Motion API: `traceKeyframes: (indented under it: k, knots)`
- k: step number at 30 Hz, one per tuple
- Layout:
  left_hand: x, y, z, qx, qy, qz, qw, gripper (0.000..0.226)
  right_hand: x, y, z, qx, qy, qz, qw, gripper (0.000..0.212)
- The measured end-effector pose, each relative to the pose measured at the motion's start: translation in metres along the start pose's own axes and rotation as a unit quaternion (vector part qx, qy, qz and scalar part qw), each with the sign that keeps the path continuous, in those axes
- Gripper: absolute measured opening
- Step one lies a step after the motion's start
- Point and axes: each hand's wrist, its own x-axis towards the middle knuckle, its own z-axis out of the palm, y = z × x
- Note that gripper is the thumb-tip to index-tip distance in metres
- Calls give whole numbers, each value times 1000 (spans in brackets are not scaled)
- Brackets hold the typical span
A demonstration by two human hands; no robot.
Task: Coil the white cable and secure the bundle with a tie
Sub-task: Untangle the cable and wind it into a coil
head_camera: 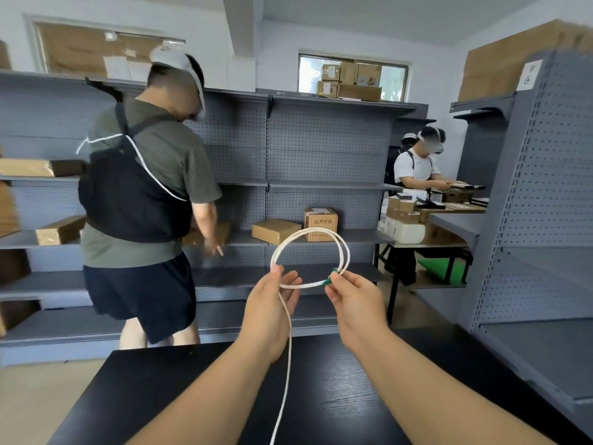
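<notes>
Status: coiling begun, not complete; tying not started.

The white cable is held in the air above the dark surface, in front of grey shelving. It forms a round loop between the two hands. A doubled strand on the loop's right side suggests about two turns, though the strands lie too close to count with certainty.

The right hand pinches the cable at its green end piece, between thumb and fingertips, at the loop's lower right. The left hand stands upright at the lower left with its fingers nearly straight. The cable passes between its thumb and fingers. Whether it pinches the cable or only steadies it, I cannot tell.

Outstanding: a long tail runs down from the left hand, over the surface, and out of the bottom of the view. Its remaining length is not visible, so a good share of the cable appears uncoiled. No tie is visible in either hand or on the surface.

Assessment: an early stage. The tail must be gathered into further turns, the bundle held closed, and a tie found and fastened
</notes>
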Motion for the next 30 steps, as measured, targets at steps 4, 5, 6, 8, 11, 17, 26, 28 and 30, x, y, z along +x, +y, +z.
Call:
traceKeyframes:
  k: [4,5,6,8,11,17,26,28,30]
  knots:
    - [2,7,-13,42,-67,-56,995,24,3,-6,-4,18,21,15,1000,12]
    - [3,8,-17,65,-78,-60,993,25,3,-7,-4,20,25,21,999,12]
    - [5,9,-19,84,-82,-57,991,26,3,-7,-5,23,27,27,999,12]
    - [7,10,-21,114,-63,-37,991,23,2,-5,-3,30,27,40,998,13]
    - [6,6,-16,154,23,10,988,20,-2,0,1,38,26,63,997,12]
    - [1,-3,3,143,178,93,969,26,-7,14,8,-2,25,74,997,12]
    - [2,-19,14,144,130,13,981,34,-5,13,2,17,64,92,994,6]
    - [4,-22,11,207,103,16,973,43,-5,12,-1,26,69,99,992,8]
    - [4,-24,8,237,69,27,969,44,-5,11,-3,37,70,107,991,8]
